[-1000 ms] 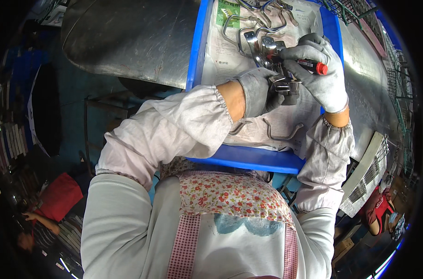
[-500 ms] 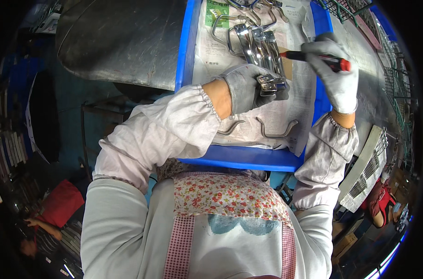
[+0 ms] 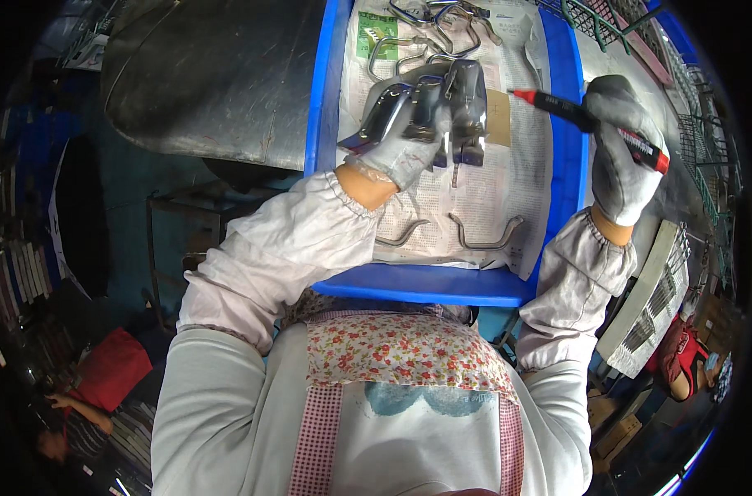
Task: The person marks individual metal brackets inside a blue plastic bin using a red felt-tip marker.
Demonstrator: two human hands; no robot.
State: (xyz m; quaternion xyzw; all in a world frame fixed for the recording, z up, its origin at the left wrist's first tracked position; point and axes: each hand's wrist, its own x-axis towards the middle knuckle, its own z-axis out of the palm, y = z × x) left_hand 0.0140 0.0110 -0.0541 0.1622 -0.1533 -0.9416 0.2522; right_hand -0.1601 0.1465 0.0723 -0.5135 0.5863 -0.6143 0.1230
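- Head view: the left hand in a pale grey glove [image 3: 405, 159] grasps a cluster of shiny, curved metal pieces [image 3: 470, 107] over the newspaper lining [image 3: 496, 194] of a blue rectangular tray [image 3: 429, 285].
- The right hand, similarly gloved [image 3: 625, 169], grips a black marker with red ends [image 3: 559, 108] beyond the tray's right wall, nib pointing left over the lining.
- Bent silvery metal rods [image 3: 488, 245] lie at the tray's near and far ends.

You have columns of small dark print, illegible here, across the creased white newspaper sheets [image 3: 500, 194], characters too small to read on the bright green printed rectangle [image 3: 376, 26] at their upper left, and blurred pale lettering on your slim black-and-red marker pen [image 3: 563, 108].
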